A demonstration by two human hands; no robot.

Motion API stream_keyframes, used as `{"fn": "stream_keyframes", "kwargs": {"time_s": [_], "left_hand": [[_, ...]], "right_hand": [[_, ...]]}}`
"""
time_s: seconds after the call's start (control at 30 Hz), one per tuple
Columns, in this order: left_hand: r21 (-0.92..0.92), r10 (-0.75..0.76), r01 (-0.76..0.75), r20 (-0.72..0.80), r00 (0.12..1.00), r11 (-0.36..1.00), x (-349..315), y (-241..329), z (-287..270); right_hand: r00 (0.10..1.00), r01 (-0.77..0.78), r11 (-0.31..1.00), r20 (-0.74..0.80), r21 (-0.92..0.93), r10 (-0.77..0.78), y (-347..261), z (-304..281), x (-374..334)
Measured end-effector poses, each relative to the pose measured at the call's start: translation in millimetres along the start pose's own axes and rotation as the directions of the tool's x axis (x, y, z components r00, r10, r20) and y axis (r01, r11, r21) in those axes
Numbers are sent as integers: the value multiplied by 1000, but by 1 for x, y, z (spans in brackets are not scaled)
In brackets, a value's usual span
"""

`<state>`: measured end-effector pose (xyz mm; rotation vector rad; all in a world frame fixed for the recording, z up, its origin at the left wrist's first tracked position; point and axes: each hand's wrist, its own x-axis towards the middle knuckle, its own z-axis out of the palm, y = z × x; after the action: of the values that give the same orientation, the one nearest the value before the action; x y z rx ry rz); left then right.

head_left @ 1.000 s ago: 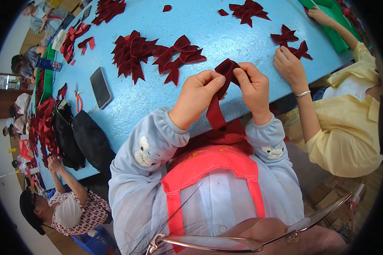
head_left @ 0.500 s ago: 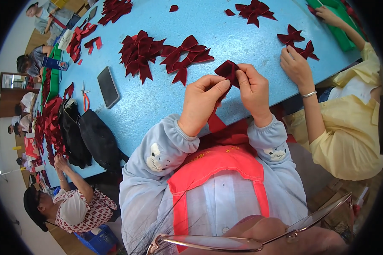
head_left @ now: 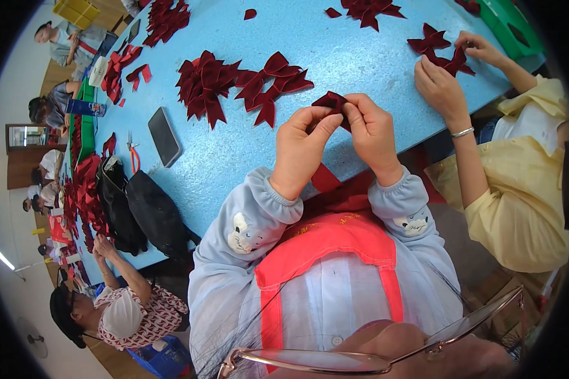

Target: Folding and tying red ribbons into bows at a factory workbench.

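A dark red velvet ribbon (head_left: 330,100), folded into a loop, is pinched between my two hands over the near edge of the blue table. My left hand (head_left: 302,145) is closed on it with thumb and forefinger. Against the other side of the fold press the fingertips of my right hand (head_left: 372,132). A brighter red tail (head_left: 324,178) hangs below, probably the same ribbon's reverse side. Just beyond my hands lie finished velvet bows (head_left: 275,85) and a heap of bows (head_left: 205,85). My fingers partly hide the fold.
A phone (head_left: 165,137), orange-handled pliers (head_left: 133,155) and a black bag (head_left: 158,208) lie to my left. On my right a co-worker's hands (head_left: 441,91) handle a bow near a green tray (head_left: 509,28). Other people work along the left side, around ribbon piles (head_left: 85,196).
The ribbon loop has been folded down smaller between my fingers. The co-worker's far hand has come from the green tray to the bow. The view has shifted slightly.
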<state>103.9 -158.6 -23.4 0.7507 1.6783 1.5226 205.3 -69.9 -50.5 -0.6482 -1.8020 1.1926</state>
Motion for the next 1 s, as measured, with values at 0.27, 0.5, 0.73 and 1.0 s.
{"fn": "stream_keyframes", "kwargs": {"time_s": [0.27, 0.5, 0.73, 1.0], "left_hand": [[114, 60, -57, -23, 998, 992, 0, -1, 5], [356, 278, -239, -64, 958, 904, 7, -17, 5], [92, 290, -291, 24, 957, 952, 10, -3, 9], [-131, 98, -90, 62, 993, 987, 17, -1, 10]], "right_hand": [[999, 17, 1000, -45, -12, -18, 3, -2, 1], [998, 2, 1000, -66, 21, -1, 2, -3, 0], [997, -7, 997, -70, 72, 12, 9, -5, 4], [988, -145, 884, 108, 444, 108, 8, -12, 8]]}}
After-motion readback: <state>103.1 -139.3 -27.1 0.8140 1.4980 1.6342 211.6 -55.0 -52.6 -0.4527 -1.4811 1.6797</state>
